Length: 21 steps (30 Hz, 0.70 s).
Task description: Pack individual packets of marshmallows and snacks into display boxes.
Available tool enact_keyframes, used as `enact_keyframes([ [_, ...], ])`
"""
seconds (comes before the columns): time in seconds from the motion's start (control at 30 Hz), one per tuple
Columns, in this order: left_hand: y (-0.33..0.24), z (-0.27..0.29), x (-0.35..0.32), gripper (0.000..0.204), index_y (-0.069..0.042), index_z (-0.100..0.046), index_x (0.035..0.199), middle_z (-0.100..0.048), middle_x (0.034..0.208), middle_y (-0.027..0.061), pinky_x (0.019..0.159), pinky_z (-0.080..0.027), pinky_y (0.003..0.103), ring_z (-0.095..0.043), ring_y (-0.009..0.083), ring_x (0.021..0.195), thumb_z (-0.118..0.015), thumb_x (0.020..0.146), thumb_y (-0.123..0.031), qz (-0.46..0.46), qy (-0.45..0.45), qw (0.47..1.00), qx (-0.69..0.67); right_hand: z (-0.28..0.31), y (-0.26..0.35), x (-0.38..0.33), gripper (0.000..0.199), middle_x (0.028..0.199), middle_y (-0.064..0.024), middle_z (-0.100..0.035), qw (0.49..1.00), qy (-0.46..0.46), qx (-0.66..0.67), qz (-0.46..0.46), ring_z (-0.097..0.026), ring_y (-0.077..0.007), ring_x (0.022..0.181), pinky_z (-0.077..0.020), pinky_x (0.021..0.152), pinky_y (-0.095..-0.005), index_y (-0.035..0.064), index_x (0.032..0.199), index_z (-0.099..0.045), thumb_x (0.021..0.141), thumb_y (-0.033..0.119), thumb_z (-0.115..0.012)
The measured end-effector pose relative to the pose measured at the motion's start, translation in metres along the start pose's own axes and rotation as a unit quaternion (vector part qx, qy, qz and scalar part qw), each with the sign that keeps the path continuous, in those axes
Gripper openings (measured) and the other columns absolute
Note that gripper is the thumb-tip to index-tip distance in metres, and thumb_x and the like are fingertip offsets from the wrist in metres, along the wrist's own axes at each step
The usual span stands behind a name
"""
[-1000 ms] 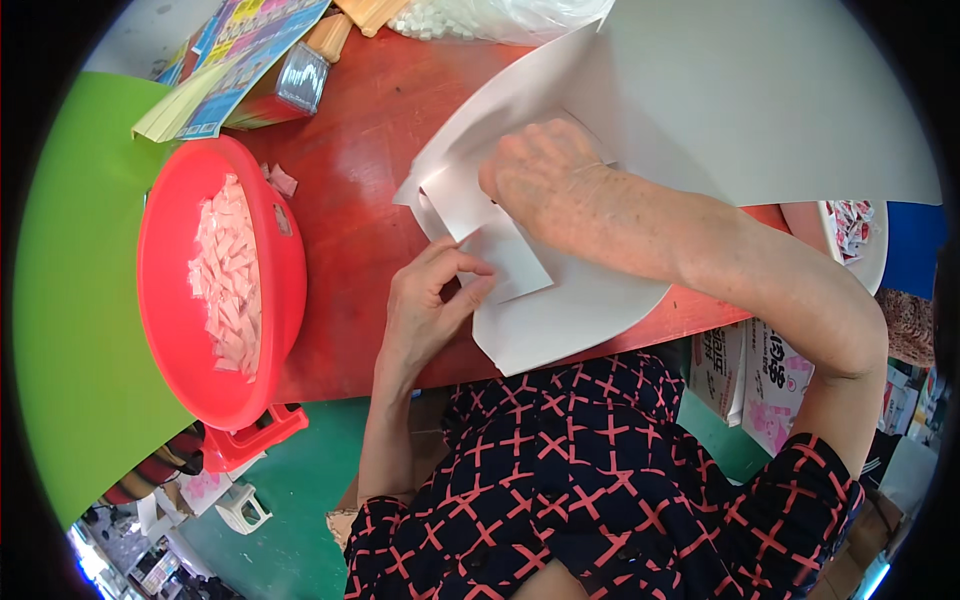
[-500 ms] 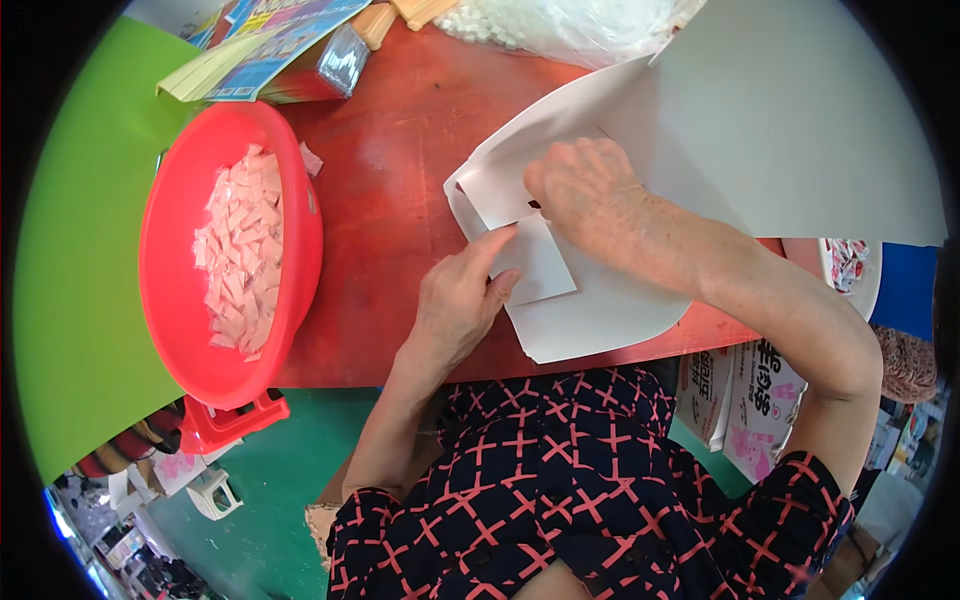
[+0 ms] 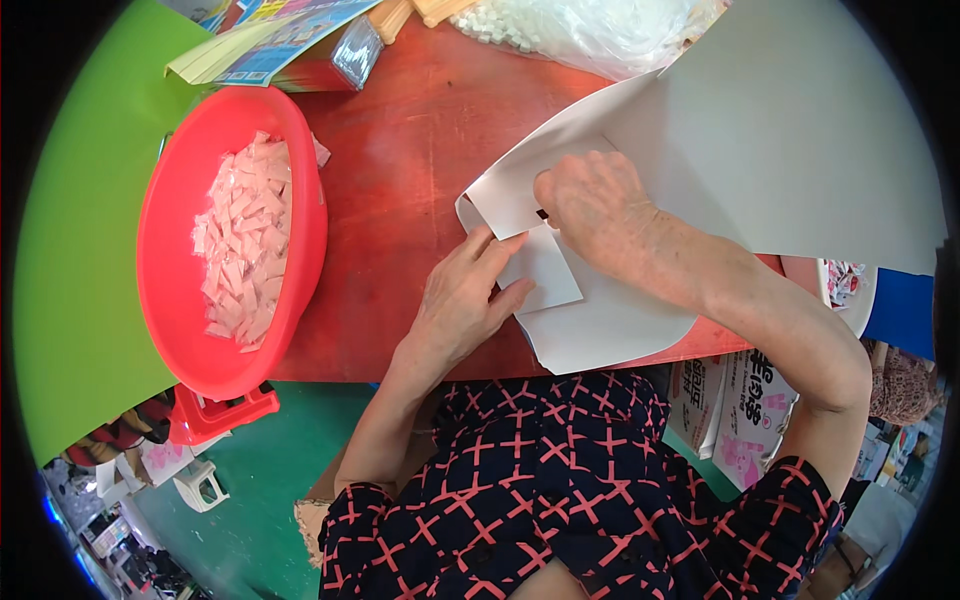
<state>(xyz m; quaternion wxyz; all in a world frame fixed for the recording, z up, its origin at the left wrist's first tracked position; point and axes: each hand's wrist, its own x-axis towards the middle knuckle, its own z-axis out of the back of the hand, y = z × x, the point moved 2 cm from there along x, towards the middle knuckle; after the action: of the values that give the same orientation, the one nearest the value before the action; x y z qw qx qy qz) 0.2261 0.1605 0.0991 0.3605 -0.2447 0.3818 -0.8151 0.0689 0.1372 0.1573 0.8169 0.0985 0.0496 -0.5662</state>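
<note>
A large white cardboard sheet [image 3: 640, 330] lies on the red table, its far side rising in a curve. Near its left edge a white flap [image 3: 510, 205] stands over a smaller white rectangle [image 3: 552, 272]. My left hand [image 3: 462, 292] rests against this edge, fingers stretched out and thumb apart, fingertips touching the flap's lower border. On the right, my right hand [image 3: 602, 208] is closed in a fist over the sheet, knuckles up. A small black piece [image 3: 543, 214] shows beside its fingers; what the fist holds is mostly hidden.
A red plastic basin [image 3: 312, 240] holding many small pink wrapped pieces [image 3: 245, 240] stands on the left. Printed papers [image 3: 290, 45], a clear-wrapped pack [image 3: 356, 54] and a plastic bag of white bits [image 3: 590, 35] lie at the back. A white container [image 3: 862, 300] sits at right.
My left hand has moved slightly up along the sheet's edge, its fingers now at the flap. My right hand stays closed in nearly the same place. The whole view has shifted slightly.
</note>
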Motion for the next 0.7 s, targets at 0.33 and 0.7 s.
enact_keyframes([
  [0.33,-0.007,-0.010,-0.013,0.034,-0.002,-0.059,0.099,-0.058,0.097,0.0097,0.059,-0.046,0.032,-0.056,0.0219,0.072,-0.067,0.067,-0.007,-0.108,-0.123,0.961,0.222,-0.001,-0.001,0.004,0.009,0.059,-0.0166,-0.058,0.998,-0.055,-0.006,0.026,-0.060,-0.0328,0.059,-0.0476,0.055,-0.0395,0.0013,0.064,-0.059,0.068,0.009,-0.063],
  [0.7,0.005,-0.003,0.019,0.021,-0.001,-0.058,0.087,-0.060,0.082,0.0094,0.049,-0.048,0.033,-0.058,0.0251,0.059,-0.062,0.067,-0.005,-0.109,-0.142,0.962,0.204,0.000,0.002,0.006,0.014,0.074,-0.0103,-0.064,0.998,0.050,-0.035,-0.013,-0.064,-0.0263,0.072,-0.0505,0.060,-0.0353,0.0069,0.079,-0.065,0.067,0.001,-0.060],
])
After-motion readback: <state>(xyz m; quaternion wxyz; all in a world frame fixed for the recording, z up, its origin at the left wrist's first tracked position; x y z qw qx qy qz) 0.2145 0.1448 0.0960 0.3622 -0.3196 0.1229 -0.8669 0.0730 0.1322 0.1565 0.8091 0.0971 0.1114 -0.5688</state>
